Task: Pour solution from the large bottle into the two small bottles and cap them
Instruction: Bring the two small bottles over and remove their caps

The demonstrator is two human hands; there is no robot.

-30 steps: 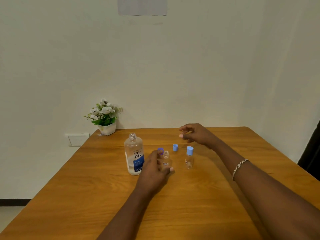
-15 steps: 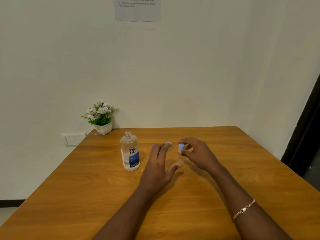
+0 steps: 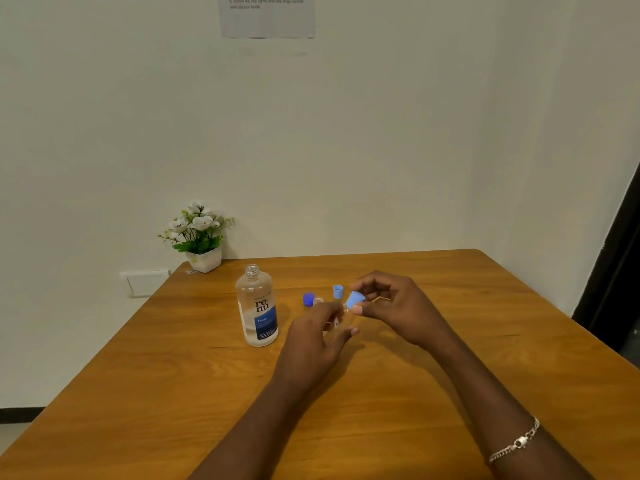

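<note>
pinching a tilted light blue cap (image 3: 355, 300), the right hand (image 3: 398, 306) meets the left hand (image 3: 311, 344), which grips a small clear bottle (image 3: 334, 321), too blurred to tell its lean, over the bench (image 3: 173, 375). the uncapped renu bottle (image 3: 258, 306) stands upright to their left.

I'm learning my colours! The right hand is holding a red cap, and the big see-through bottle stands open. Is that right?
Not quite: the small plastic cap pinched by the right hand is light blue, not red, as the head view shows. The large clear plastic bottle with the blue label does stand open.
</note>
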